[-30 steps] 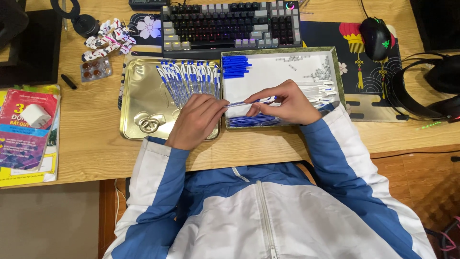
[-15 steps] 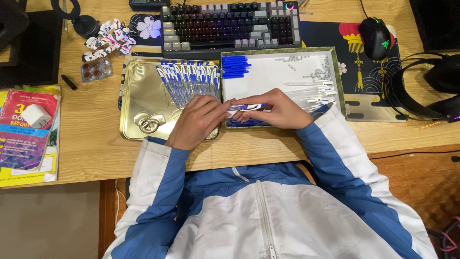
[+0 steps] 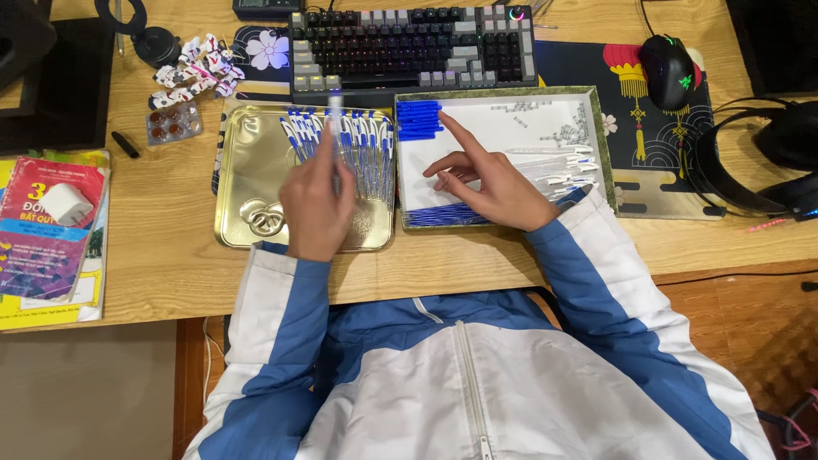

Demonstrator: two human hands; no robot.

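Left hand (image 3: pixel 317 200) is gripping a pen (image 3: pixel 335 136) over the gold tray (image 3: pixel 247 223), right hand (image 3: pixel 490 183) is reaching open-fingered toward 11 o'clock for the blue caps (image 3: pixel 417 119).

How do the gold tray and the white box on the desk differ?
The gold tray is shiny metal with rounded corners; the white box is matte, square-cornered, with a patterned rim. The tray holds a row of assembled pens; the box holds separate blue caps and clear barrels. Both lie below the keyboard.

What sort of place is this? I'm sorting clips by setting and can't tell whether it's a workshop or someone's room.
Most likely a home computer desk used for hand assembly. A backlit keyboard, mouse and headphones sit behind a gold tray of blue-and-white pens.
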